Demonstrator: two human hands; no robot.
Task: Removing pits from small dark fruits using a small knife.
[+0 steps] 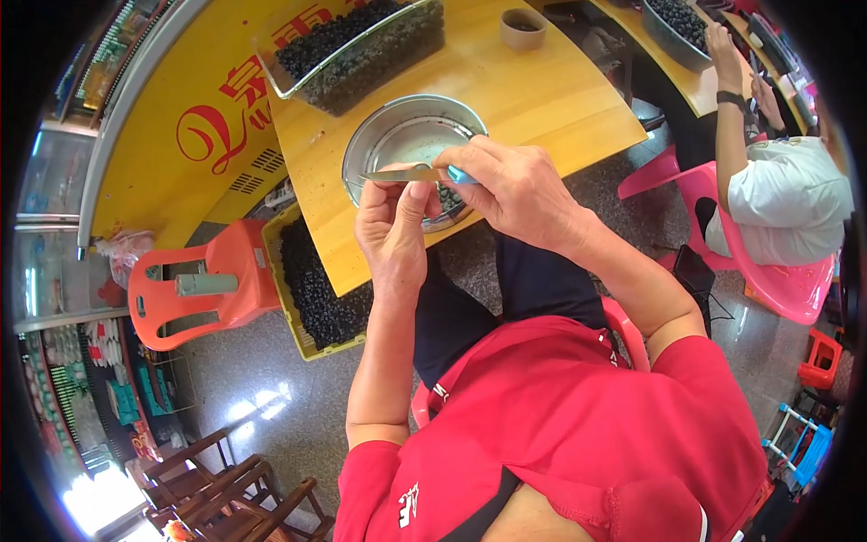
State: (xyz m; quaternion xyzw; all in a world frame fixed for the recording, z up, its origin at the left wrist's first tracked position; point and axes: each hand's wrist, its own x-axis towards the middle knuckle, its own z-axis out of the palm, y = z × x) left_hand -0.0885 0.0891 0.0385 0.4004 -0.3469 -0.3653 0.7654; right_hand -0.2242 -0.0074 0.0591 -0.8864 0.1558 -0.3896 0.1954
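Observation:
My right hand [528, 194] grips a small knife [386, 176] by its light-blue handle. The knife's blade points left and lies across the fingertips of my left hand [393, 226]. Those fingers are pinched together at the blade, and whatever small thing they hold is too hidden to name. Both hands are over the near side of a round metal bowl [354, 144], which stands at the front of the wooden table. Some small dark pieces show at the bottom of the bowl, partly covered by my hands.
A clear tub [339, 101] of small dark round things stands behind the bowl, with a small round cup [523, 30] to its right. Left of my legs, a yellow crate [316, 350] holds more dark pieces beside an orange chair [239, 280]. Another person [781, 194] sits at right.

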